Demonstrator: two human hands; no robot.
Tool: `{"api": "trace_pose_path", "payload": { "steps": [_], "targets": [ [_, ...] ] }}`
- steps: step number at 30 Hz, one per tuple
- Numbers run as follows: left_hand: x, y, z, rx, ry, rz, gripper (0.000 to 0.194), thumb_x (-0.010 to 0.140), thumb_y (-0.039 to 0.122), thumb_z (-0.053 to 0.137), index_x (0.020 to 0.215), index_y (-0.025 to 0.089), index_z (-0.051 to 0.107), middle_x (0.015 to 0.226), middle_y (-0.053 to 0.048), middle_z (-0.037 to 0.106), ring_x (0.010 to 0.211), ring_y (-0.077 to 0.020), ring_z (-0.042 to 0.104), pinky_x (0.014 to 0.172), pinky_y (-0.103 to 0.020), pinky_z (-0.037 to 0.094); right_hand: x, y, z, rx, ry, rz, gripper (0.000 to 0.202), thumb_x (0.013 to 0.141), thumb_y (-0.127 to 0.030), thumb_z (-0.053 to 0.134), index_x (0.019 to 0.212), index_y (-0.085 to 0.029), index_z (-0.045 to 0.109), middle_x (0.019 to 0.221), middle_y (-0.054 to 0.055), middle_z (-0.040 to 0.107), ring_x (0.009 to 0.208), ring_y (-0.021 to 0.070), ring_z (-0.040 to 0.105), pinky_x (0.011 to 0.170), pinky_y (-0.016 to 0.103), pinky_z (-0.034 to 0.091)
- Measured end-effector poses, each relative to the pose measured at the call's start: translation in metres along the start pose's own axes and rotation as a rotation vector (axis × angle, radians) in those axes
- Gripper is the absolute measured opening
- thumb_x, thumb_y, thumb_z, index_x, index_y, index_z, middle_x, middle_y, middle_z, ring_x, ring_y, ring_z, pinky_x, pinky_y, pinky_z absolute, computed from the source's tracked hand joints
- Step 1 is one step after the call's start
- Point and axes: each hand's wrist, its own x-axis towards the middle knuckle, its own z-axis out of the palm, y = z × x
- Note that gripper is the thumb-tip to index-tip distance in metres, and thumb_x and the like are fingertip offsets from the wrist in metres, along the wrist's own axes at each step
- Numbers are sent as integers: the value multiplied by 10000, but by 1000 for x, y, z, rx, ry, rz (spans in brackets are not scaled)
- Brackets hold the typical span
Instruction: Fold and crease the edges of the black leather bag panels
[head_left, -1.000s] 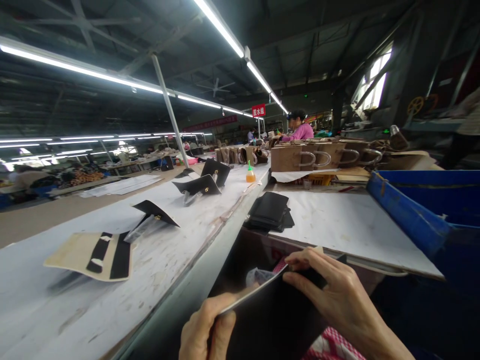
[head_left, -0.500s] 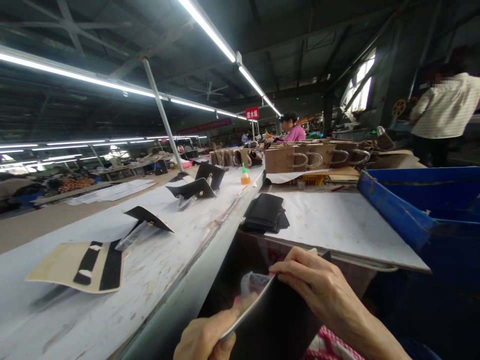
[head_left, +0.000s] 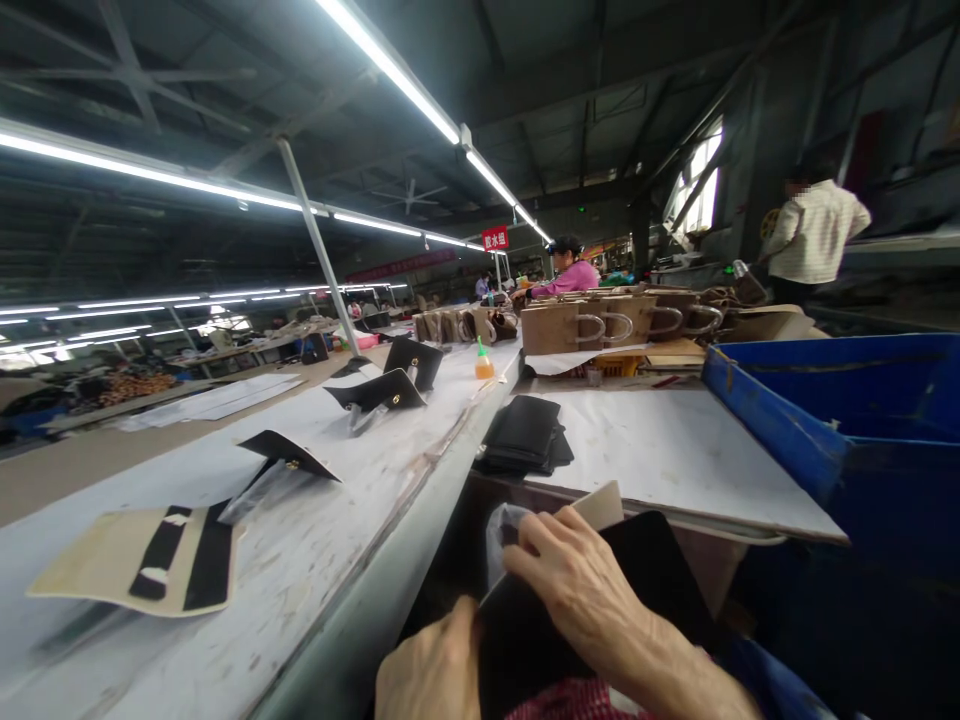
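Black leather panel (head_left: 645,570) tilts up-right.

A flat black leather panel (head_left: 652,580) is tilted upward in the lap area, below the counter edge. A pale lining tab (head_left: 600,505) shows at its top edge, with crinkled clear plastic (head_left: 499,530) just beside it.

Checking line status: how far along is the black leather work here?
Done: folded black pieces sit along the belt. In hand: left hand and right hand hold a black panel. Left: a black stack waits on the side table.
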Motion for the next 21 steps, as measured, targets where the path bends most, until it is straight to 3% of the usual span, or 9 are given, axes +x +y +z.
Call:
{"api": "trace_pose_path", "payload": {
  "steps": [4, 8, 10, 13, 16, 21],
  "targets": [
    [14, 24, 2, -24, -116, -102, 452, 954, 84, 252, 1013, 213, 681, 812, -74, 767, 761, -290, 748, 629, -351, 512, 2, -15, -2, 9, -12, -32, 182, 991, -145, 491, 884, -200, 628, 883, 19, 647, 803, 167, 577, 778, 323, 406],
    [15, 12, 4, -112, -143, -135, 391, 989, 172, 282, 1012, 214, 670, 838, -80, 765, 836, -343, 738, 679, -415, 502, -3, -3, -22, -22, 65, -48, 209, 1026, -186, 441, 914, -173, 617, 759, 11, 633, 656, 166, 562, 672, 335, 395],
    [11, -4, 6, -198, -92, -95, 380, 1004, 207, 290, 1034, 227, 669, 840, -61, 760, 839, -314, 737, 678, -377, 475, -11, 14, -35, -24, 100, -8, 171, 1030, -244, 471, 994, -170, 621, 777, 15, 655, 680, 170, 595, 682, 328, 412],
    [4, -24, 5, -366, 45, 37, 371, 1029, 293, 307, 1051, 222, 671, 752, -26, 725, 692, -204, 709, 596, -290, 421, -26, 43, -45, 120, 112, 167, 136, 991, -320, 563, 1022, -220, 651, 850, 12, 696, 757, 171, 640, 713, 307, 467],
    [-2, -32, -3, -475, 164, 158, 334, 1028, 316, 362, 1045, 202, 675, 621, 12, 639, 533, -130, 620, 522, -232, 395, -36, 65, -37, 392, 162, 381, 195, 943, -388, 615, 873, -221, 688, 890, 38, 674, 779, 168, 639, 679, 280, 514],
    [-8, -29, -14, -568, 246, 317, 265, 1006, 278, 432, 918, 230, 677, 574, 45, 593, 451, -99, 556, 491, -185, 407, -34, 77, -18, 772, 248, 579, 348, 841, -492, 710, 716, -170, 670, 1149, 111, 641, 1010, 210, 643, 848, 300, 537]
  ]
}}
